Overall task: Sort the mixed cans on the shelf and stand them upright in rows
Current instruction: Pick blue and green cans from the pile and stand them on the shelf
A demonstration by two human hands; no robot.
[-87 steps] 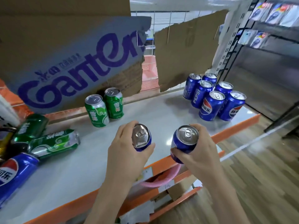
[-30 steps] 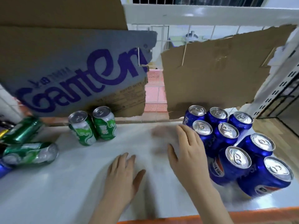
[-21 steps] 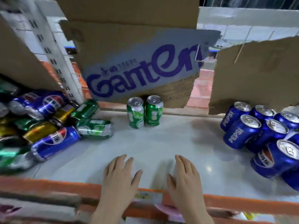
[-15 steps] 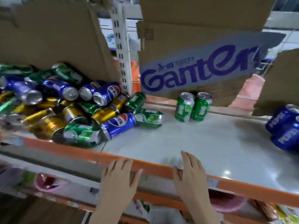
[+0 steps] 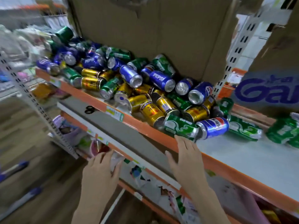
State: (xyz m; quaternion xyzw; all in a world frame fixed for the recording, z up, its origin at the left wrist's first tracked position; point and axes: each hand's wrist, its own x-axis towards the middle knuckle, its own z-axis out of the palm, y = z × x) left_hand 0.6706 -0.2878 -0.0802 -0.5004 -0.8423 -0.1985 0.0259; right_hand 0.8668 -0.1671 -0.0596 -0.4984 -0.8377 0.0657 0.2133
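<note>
- Our right hand (image 5: 186, 160) is held flat with its fingers straight and together, holding nothing; the fingertips reach the orange front edge of the shelf (image 5: 229, 168), just below a green can (image 5: 181, 127) that lies on its side.
- Our left hand (image 5: 101, 173) is also open and holds nothing; its fingers are spread, and it hovers lower down, in front of the shelf below (image 5: 113, 143).
- Touching that green can on its right is a blue Pepsi can (image 5: 213, 127), also on its side, with its silver end towards us.
- Behind these two, a large mixed pile of cans (image 5: 129, 81) covers the left part of the shelf: blue, green and gold cans, nearly all lying down and stacked over one another.
- To the right of the pile, another green can (image 5: 244, 129) lies on the pale shelf surface; further right, at the picture's edge, stand blurred green cans (image 5: 283, 131).
- Brown cardboard (image 5: 153, 34) rises behind the pile, and a second sheet with purple lettering (image 5: 267, 92) stands at the right.
</note>
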